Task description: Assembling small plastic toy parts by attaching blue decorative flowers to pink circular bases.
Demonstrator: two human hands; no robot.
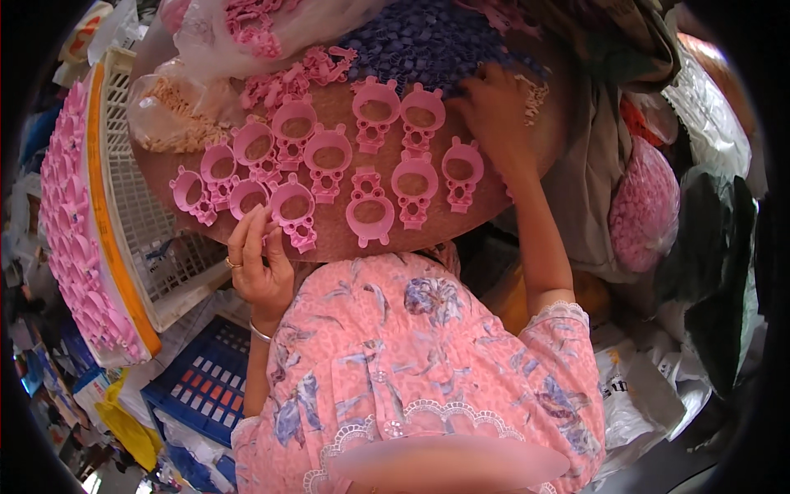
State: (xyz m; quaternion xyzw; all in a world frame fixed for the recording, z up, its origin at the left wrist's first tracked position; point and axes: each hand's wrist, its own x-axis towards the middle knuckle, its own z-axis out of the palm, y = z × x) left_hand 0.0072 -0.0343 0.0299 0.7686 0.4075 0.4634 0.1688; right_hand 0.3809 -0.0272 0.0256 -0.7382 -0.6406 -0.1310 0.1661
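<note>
Pink plastic bear-shaped pieces [327, 160], each with a round opening and a smaller cut-out part, lie in loose rows on the brown round table [329, 239]. At the near left of these rows, my left hand [262, 259] has its fingers closed in a pinch beside the lower pieces; what they hold is too small to make out. My right hand [498, 111] reaches across the table to the near right edge of a heap of small dark blue plastic parts [420, 41]. Its thumb stands apart from the bent fingers, whose tips are partly hidden.
Small pink parts [300, 74] are heaped beside the blue ones. A clear bag of beige parts [177, 107] rests at the table's left. Further left stand a white crate [156, 206] and a tray of pink pieces [78, 239]. A bag of pink parts [646, 206] is at right.
</note>
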